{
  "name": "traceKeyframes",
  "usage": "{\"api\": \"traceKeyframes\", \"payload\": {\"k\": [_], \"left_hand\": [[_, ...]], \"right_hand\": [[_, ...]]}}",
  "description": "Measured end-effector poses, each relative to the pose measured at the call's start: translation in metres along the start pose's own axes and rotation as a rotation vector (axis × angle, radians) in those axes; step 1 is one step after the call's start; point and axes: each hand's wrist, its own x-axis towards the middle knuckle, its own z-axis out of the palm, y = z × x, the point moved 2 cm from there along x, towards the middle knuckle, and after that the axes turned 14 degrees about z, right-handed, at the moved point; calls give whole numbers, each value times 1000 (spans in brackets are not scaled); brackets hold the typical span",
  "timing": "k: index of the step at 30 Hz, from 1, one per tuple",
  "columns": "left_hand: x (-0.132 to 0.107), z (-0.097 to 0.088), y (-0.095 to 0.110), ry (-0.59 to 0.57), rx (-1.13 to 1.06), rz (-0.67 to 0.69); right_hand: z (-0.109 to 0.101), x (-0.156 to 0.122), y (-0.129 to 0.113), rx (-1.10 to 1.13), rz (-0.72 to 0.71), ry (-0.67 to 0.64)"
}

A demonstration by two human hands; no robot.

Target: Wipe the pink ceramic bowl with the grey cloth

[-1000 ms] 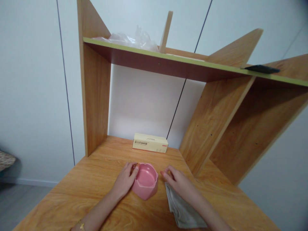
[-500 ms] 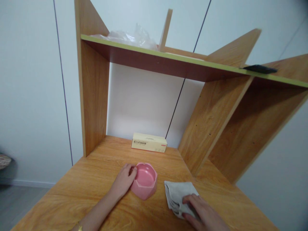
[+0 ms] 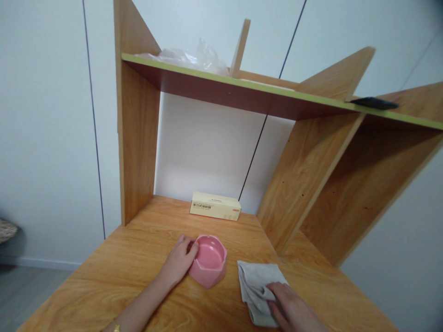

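Note:
A pink, faceted ashtray (image 3: 208,258) with notches in its rim stands upright on the wooden desk (image 3: 131,267). Against its left side my left hand (image 3: 180,259) is closed, with the thumb at the rim and the other fingers behind, partly hidden. To the right of the ashtray lies a folded grey cloth (image 3: 258,286). Its near right part is pinched between the thumb and fingers of my right hand (image 3: 290,305), and the fabric there is bunched into folds.
At the back of the desk stands a cream cling film box (image 3: 215,206). Wooden side panels (image 3: 138,147) rise from the desk and carry a shelf (image 3: 207,76). Clear plastic bags (image 3: 194,60) and a flat black object (image 3: 374,103) lie on that shelf.
The fingers of my right hand have closed on the cloth, gathering its near part into folds and shifting it slightly. My left hand stays on the ashtray.

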Motion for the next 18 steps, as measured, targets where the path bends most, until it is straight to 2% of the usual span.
{"api": "traceKeyframes", "payload": {"k": [5, 11, 18], "left_hand": [[0, -1, 2, -11, -5, 4], [1, 0, 1, -31, 14, 0], [0, -1, 5, -30, 22, -9]], "right_hand": [[-2, 1, -2, 48, 27, -51], [2, -1, -6, -19, 26, 16], [5, -2, -7, -115, -45, 82]]}}
